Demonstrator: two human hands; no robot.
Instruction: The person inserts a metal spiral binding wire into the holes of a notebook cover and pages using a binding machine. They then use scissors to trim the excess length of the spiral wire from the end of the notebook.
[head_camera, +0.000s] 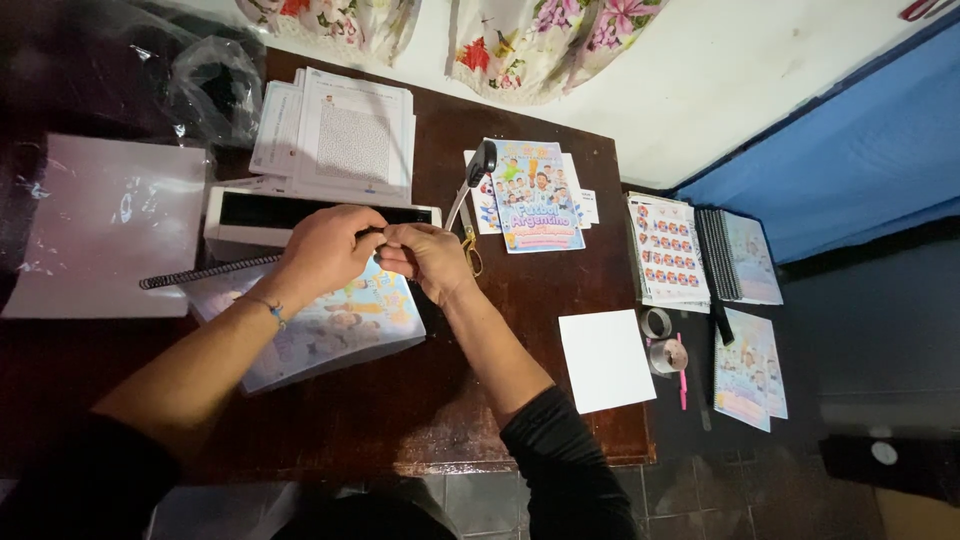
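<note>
My left hand (322, 248) and my right hand (427, 258) meet over a colourful booklet (335, 325) on the dark wooden table (400, 400). A black spiral binding coil (205, 272) runs along the booklet's top edge, out to the left. The left fingers pinch the coil's right end; the right fingertips close on the same spot. Just behind the hands stands a white binding machine (240, 215) with a black slot and a raised lever (480, 165).
A stack of printed sheets (340, 135) lies behind the machine, clear plastic sheets (110, 220) to the left. Scissors (470, 250), a colourful cover (535, 195) and a blank white sheet (605, 360) sit right of the hands. Sticker sheets (668, 250), notebooks (745, 255), tape rolls (665, 350) lie farther right.
</note>
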